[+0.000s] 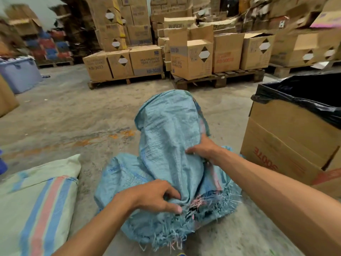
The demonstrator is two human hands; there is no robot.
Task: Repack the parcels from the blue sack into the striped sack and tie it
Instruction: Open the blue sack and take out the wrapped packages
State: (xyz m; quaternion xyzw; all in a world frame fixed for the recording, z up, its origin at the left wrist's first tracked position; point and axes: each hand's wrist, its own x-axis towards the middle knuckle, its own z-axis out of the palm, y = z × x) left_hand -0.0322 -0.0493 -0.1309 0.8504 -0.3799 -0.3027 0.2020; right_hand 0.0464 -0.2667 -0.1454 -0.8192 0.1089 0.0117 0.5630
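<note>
You are facing stacked cartons (145,60) on pallets; their prints are reading "KB-3033", "MULTIPURPOSE FOAM CLEANER" and "WIPER". The box beside you (287,141), lined with black plastic, is showing red upside-down writing. The blue sack (169,130) is standing on the floor in front of you, the striped sack (36,200) is lying at your left. Your right hand (203,147) is gripping its cloth higher up, fingers curled. Your left hand (153,196) is pinching the frayed edge.
</note>
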